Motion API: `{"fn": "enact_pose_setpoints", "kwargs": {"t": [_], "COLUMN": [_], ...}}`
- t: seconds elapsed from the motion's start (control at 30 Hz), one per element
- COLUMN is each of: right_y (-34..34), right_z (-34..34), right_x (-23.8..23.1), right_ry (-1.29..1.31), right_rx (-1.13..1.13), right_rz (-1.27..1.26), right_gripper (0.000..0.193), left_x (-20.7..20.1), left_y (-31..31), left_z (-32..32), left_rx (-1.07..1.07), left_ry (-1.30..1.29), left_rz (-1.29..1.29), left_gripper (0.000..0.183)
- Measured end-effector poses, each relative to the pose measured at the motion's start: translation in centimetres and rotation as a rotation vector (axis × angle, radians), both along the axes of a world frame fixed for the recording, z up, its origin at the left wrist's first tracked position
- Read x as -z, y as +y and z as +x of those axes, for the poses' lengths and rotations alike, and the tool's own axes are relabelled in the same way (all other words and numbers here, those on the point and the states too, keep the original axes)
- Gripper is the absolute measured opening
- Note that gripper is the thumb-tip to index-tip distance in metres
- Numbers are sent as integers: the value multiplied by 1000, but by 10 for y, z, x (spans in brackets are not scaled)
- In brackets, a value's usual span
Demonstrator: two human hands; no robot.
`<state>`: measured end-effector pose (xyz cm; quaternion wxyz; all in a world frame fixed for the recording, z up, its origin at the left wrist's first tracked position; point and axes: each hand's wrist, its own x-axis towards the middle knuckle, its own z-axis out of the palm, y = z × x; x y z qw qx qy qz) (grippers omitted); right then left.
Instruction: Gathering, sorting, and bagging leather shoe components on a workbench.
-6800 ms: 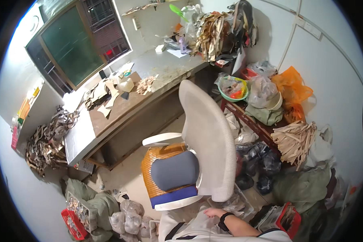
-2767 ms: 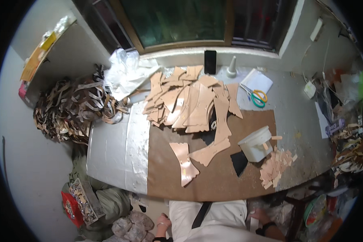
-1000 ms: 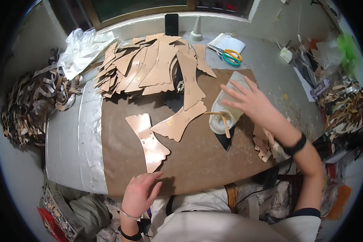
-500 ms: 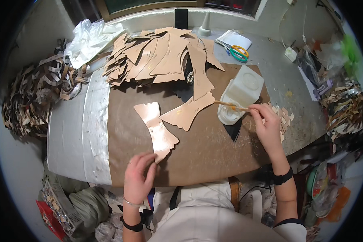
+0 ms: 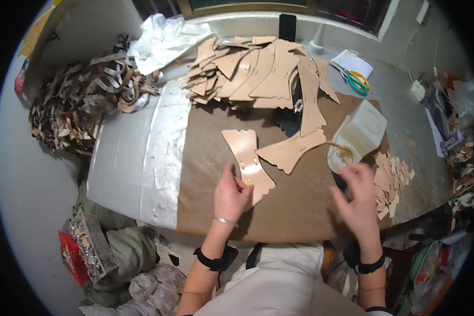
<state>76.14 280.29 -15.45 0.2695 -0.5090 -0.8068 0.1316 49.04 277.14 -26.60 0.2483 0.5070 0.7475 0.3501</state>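
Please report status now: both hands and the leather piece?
Left hand pressing flat on tan leather piece. Right hand blurred, open, near white tub. Nothing between hands and piece.

A tan, waisted leather piece (image 5: 247, 163) is lying flat on the brown board (image 5: 300, 205) covering the bench, its near end sitting under the left hand (image 5: 231, 195). A white plastic glue tub (image 5: 361, 134) is lying tipped beside it.
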Motion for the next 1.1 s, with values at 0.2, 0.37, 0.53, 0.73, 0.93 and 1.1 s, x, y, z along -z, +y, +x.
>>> {"fn": "enact_pose_setpoints", "kwargs": {"t": [0.2,0.37,0.53,0.73,0.93,1.1], "right_y": [66,145,160,106,118,175], "right_z": [-96,-147,-155,-89,-84,-179], "right_x": [34,8,-4,-61,-60,39], "right_ry": [24,-172,-522,-325,-151,-272], "right_rx": [-153,-89,-178,-445,-409,-71], "right_rz": [-14,192,-87,-67,-113,289], "right_gripper": [62,85,83,68,65,74], "left_x": [-4,-17,-116,-293,-297,-150], "left_y": [11,13,-50,-66,64,107], "left_z": [9,-23,-91,-154,-174,-179], "left_rx": [29,254,518,135,292,285], "left_ry": [334,-1,-112,-243,-263,-356], "left_rz": [43,-253,-246,-474,-36,270], "left_gripper": [75,44,22,14,13,19]}}
